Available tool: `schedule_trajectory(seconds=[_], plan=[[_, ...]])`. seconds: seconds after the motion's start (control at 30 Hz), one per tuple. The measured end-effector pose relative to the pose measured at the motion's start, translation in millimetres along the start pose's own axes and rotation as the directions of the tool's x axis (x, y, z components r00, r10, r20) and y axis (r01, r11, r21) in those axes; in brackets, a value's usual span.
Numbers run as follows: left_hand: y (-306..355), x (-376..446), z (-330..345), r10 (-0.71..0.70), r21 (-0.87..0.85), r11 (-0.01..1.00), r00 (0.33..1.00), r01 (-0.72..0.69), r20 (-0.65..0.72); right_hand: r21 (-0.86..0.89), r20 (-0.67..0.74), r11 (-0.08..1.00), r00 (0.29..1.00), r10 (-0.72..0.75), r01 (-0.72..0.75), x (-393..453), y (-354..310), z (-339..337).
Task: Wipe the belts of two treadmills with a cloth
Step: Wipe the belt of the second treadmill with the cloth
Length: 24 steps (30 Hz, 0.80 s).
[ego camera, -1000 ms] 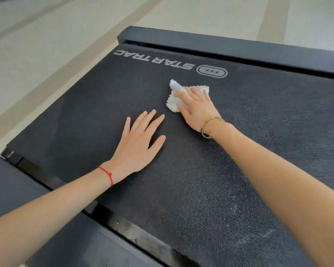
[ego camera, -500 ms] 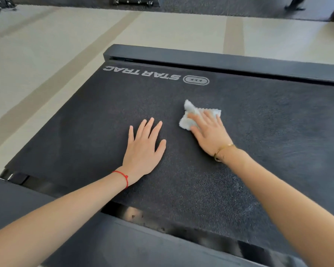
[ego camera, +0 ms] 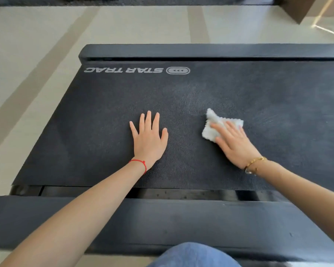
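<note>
Cloth: white cloth (ego camera: 216, 126) at frame centre-right, on the treadmill belt (ego camera: 96, 120).
Right hand (ego camera: 233, 141): flat, fingers straight, pressing the cloth.
Left hand (ego camera: 149, 137): spread flat on the belt.
Around: side rail (ego camera: 162, 222) below, knee in jeans (ego camera: 193, 255) at bottom.

I see both my forearms reaching in from the lower corners of the frame toward its middle. My left hand (ego camera: 149, 139) lies palm down at centre, fingers (ego camera: 148, 120) straight and slightly spread, thumb out to the right. My right hand (ego camera: 234, 144), right of centre, presses flat with fingers extended, angled toward the upper left.
</note>
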<state>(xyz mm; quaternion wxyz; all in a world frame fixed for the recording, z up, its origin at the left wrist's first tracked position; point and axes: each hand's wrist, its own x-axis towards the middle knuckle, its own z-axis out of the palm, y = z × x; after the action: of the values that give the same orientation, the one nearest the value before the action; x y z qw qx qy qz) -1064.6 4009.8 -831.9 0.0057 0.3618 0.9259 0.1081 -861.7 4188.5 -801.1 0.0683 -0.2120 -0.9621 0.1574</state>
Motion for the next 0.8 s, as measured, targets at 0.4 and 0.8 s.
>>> schedule_trajectory(seconds=[0.4,0.8], plan=[[-4,-1,5,0.007,0.0,1.0,0.999,-0.007,-0.04,-0.025,0.128,0.979,0.972,-0.196,0.201,-25,-39,19],[-1,-3,6,0.012,0.004,1.0,0.997,-0.012,-0.079,-0.019,0.072,0.95,0.948,-0.31,0.312,-16,-69,35]])
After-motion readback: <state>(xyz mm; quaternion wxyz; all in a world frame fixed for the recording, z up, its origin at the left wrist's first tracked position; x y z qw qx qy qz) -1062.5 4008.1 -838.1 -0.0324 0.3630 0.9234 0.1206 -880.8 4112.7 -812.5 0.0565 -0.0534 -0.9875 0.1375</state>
